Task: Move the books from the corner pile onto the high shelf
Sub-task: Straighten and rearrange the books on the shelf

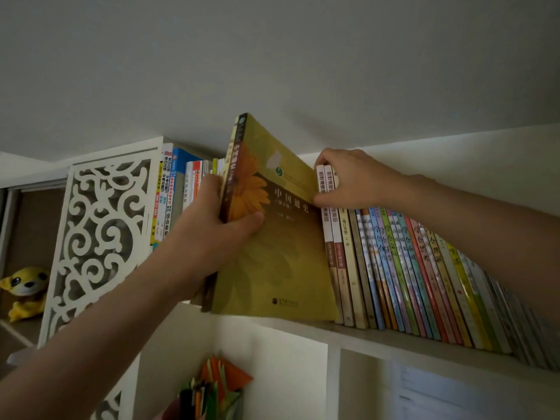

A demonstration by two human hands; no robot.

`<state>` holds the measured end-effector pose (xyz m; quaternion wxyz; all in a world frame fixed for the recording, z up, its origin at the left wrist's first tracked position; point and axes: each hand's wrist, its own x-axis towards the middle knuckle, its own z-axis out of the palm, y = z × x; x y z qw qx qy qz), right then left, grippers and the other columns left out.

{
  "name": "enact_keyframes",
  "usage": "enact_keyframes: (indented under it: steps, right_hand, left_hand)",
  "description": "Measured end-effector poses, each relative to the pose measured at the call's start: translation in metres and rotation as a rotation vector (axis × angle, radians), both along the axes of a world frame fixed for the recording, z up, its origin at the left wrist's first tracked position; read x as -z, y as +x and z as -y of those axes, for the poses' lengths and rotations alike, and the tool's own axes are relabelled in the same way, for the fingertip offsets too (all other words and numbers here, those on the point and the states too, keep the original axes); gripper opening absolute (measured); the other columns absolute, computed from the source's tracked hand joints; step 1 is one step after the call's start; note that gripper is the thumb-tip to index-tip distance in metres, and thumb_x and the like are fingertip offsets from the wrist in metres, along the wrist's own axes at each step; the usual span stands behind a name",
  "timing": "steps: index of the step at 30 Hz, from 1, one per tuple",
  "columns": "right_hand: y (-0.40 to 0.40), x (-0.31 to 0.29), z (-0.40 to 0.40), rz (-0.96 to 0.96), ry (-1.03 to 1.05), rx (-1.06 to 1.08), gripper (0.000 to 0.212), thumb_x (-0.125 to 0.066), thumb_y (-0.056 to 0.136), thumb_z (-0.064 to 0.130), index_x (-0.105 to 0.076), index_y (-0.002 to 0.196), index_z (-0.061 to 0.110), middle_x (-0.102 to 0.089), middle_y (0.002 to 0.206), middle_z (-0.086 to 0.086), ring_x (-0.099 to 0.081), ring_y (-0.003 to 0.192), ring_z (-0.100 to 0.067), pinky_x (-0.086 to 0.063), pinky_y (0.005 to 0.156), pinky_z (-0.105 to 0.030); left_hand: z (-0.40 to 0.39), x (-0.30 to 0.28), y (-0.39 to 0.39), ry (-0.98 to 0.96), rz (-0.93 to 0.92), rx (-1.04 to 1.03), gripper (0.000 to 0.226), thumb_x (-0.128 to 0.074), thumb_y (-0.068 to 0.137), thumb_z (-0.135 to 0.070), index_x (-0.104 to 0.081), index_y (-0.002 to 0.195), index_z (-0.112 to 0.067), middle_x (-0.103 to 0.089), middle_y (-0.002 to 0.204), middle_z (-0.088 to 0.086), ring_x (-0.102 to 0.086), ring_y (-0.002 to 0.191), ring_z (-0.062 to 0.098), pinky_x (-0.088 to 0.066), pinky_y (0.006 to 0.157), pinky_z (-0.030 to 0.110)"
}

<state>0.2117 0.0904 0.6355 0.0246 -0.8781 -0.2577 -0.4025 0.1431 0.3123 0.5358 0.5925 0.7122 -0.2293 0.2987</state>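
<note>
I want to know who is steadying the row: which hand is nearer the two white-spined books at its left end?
Right. The right hand grips the tops of the white-spined books; the left hand grips the yellow book beside them.

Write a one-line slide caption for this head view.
Left hand slots a yellow book onto the high shelf while the right hand grips the row of books.

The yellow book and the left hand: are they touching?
Touching. The head view shows the left hand gripping the yellow book at its spine, thumb pressed flat on the front cover and fingers wrapped behind.
</note>
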Motion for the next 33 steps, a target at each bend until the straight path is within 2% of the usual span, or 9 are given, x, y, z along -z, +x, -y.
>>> enact_keyframes:
  steps: [4, 9, 13, 15, 18, 23, 27, 29, 33]
  right_hand:
    - [0.003, 0.006, -0.001, 0.063, -0.003, 0.038, 0.056, -0.072, 0.076, 0.045, -0.048, 0.121, 0.021, -0.058, 0.103, -0.001, -0.06, 0.088, -0.019, -0.055, 0.071, -0.04]
    - [0.004, 0.003, -0.002, 0.039, -0.028, 0.051, 0.054, -0.072, 0.073, 0.048, -0.046, 0.114, 0.026, -0.052, 0.105, 0.0, -0.055, 0.094, -0.022, -0.052, 0.077, -0.041]
    - [0.003, 0.002, -0.006, -0.014, -0.133, 0.14, 0.084, -0.076, 0.065, 0.051, -0.036, 0.131, 0.02, -0.047, 0.114, 0.002, -0.052, 0.098, -0.019, -0.052, 0.079, -0.041]
    - [0.004, 0.002, -0.008, -0.027, -0.165, 0.166, 0.091, -0.077, 0.063, 0.052, -0.032, 0.134, 0.02, -0.046, 0.12, 0.0, -0.05, 0.103, -0.019, -0.052, 0.081, -0.044]
    - [0.003, 0.003, -0.008, -0.046, -0.174, 0.173, 0.09, -0.076, 0.066, 0.052, -0.03, 0.137, 0.021, -0.046, 0.123, 0.0, -0.051, 0.105, -0.019, -0.052, 0.083, -0.045]
    - [-0.002, 0.004, -0.005, -0.076, -0.118, 0.121, 0.078, -0.075, 0.07, 0.047, -0.034, 0.131, 0.024, -0.049, 0.114, 0.003, -0.056, 0.096, -0.018, -0.052, 0.078, -0.041]
    - [-0.005, 0.007, -0.001, -0.059, -0.128, 0.138, 0.082, -0.077, 0.067, 0.05, -0.034, 0.131, 0.025, -0.047, 0.119, 0.003, -0.053, 0.1, -0.017, -0.051, 0.082, -0.042]
    - [-0.004, 0.009, 0.0, -0.019, -0.154, 0.168, 0.09, -0.076, 0.066, 0.054, -0.031, 0.138, 0.023, -0.043, 0.128, 0.003, -0.05, 0.109, -0.018, -0.048, 0.088, -0.042]
    - [-0.008, 0.024, -0.01, 0.234, -0.364, 0.359, 0.114, -0.07, 0.056, 0.065, -0.02, 0.147, 0.016, -0.024, 0.147, -0.002, -0.027, 0.137, -0.023, -0.019, 0.11, -0.061]
  left_hand:
    - [0.013, -0.024, 0.007, 0.071, -0.037, -0.05, 0.041, -0.068, 0.086, -0.027, -0.042, 0.118, -0.027, -0.06, 0.104, 0.002, -0.064, 0.09, 0.025, -0.057, 0.075, 0.046]
    - [0.023, -0.052, 0.012, 0.205, -0.041, -0.162, 0.047, -0.067, 0.087, -0.031, -0.038, 0.123, -0.025, -0.055, 0.105, 0.006, -0.06, 0.09, 0.027, -0.053, 0.072, 0.041]
    - [0.03, -0.045, 0.019, 0.188, -0.006, -0.186, 0.042, -0.063, 0.09, -0.029, -0.037, 0.122, -0.022, -0.053, 0.099, 0.004, -0.057, 0.084, 0.021, -0.049, 0.061, 0.033]
    - [0.031, -0.038, 0.023, 0.142, 0.0, -0.167, 0.043, -0.063, 0.09, -0.028, -0.037, 0.124, -0.023, -0.054, 0.101, 0.003, -0.058, 0.086, 0.021, -0.05, 0.064, 0.035]
    - [0.033, -0.029, 0.024, 0.118, 0.029, -0.168, 0.039, -0.062, 0.091, -0.027, -0.037, 0.121, -0.022, -0.055, 0.1, 0.002, -0.058, 0.084, 0.019, -0.052, 0.065, 0.034]
    - [0.051, -0.004, 0.032, 0.13, 0.05, -0.178, 0.036, -0.057, 0.094, -0.025, -0.033, 0.122, -0.021, -0.055, 0.099, 0.0, -0.057, 0.078, 0.011, -0.051, 0.058, 0.026]
    - [0.043, -0.02, 0.037, 0.168, -0.08, -0.113, 0.05, -0.064, 0.09, -0.028, -0.034, 0.129, -0.023, -0.056, 0.112, 0.005, -0.061, 0.096, 0.026, -0.056, 0.081, 0.046]
    - [0.036, -0.026, 0.037, 0.192, -0.096, -0.105, 0.05, -0.066, 0.087, -0.031, -0.036, 0.127, -0.025, -0.057, 0.113, 0.006, -0.06, 0.099, 0.029, -0.054, 0.086, 0.052]
    - [0.026, -0.022, 0.035, 0.199, -0.064, -0.119, 0.046, -0.066, 0.087, -0.032, -0.038, 0.124, -0.025, -0.058, 0.109, 0.006, -0.061, 0.097, 0.029, -0.053, 0.086, 0.053]
